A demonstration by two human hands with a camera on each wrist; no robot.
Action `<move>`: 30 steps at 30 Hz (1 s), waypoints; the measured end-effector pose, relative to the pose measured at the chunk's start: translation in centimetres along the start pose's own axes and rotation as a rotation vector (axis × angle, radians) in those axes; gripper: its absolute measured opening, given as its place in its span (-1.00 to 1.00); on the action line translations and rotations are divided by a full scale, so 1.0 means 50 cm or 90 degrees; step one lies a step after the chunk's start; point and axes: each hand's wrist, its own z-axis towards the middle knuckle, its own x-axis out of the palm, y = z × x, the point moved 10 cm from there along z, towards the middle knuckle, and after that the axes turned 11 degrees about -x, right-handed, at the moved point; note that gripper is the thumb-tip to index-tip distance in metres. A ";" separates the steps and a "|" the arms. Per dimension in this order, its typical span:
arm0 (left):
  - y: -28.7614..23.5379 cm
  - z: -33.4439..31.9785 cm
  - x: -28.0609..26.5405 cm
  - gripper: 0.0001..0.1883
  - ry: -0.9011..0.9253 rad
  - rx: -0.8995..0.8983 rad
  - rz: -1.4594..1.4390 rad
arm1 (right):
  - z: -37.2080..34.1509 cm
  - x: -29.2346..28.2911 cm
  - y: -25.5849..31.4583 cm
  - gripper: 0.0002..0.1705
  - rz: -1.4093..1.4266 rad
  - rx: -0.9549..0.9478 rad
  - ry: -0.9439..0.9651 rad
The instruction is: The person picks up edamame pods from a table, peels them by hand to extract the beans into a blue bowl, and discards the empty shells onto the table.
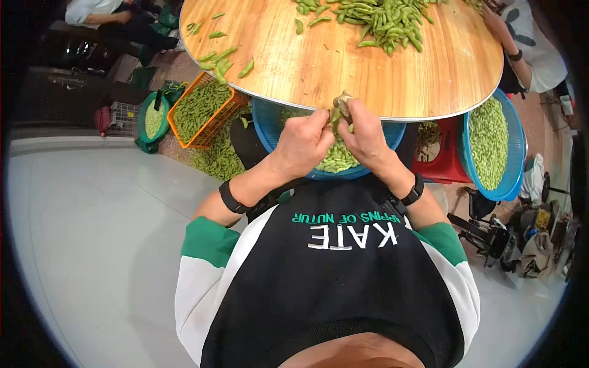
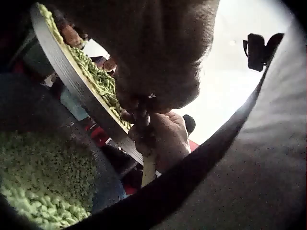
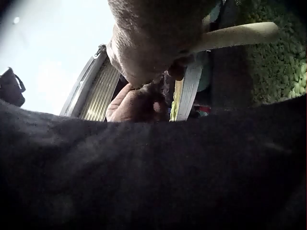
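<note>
Both hands meet over a blue basket (image 1: 264, 126), close to the table's near edge. My left hand (image 1: 300, 141) pinches a green soybean pod (image 1: 335, 115) with curled fingers. From the other side, my right hand (image 1: 366, 136) grips at the same pod, thumb and fingers bent around it. A pale pod end (image 3: 240, 36) sticks out of the right hand in the right wrist view. Shelled green beans (image 1: 337, 158) lie in the basket below. In the left wrist view the fingertips are dark and partly hidden.
A round wooden table (image 1: 288, 55) carries a heap of pods (image 1: 392, 21) and several loose ones (image 1: 221, 61). At left stand an orange crate (image 1: 230, 107) of pods and a green basin (image 1: 165, 122). Another blue basket (image 1: 518, 147) of beans is at right, near a red stool (image 1: 451, 153).
</note>
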 end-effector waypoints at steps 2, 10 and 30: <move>-0.005 -0.017 -0.005 -0.92 0.009 0.000 0.017 | -0.004 -0.001 -0.035 -0.77 0.016 0.070 0.000; 0.099 -0.022 -0.145 -0.82 0.022 -0.011 0.506 | -0.021 0.034 0.041 -0.50 -0.014 -0.058 0.275; 0.056 0.319 0.128 -0.86 0.039 0.036 0.072 | -0.074 -0.079 -0.142 -0.62 0.615 0.469 -0.194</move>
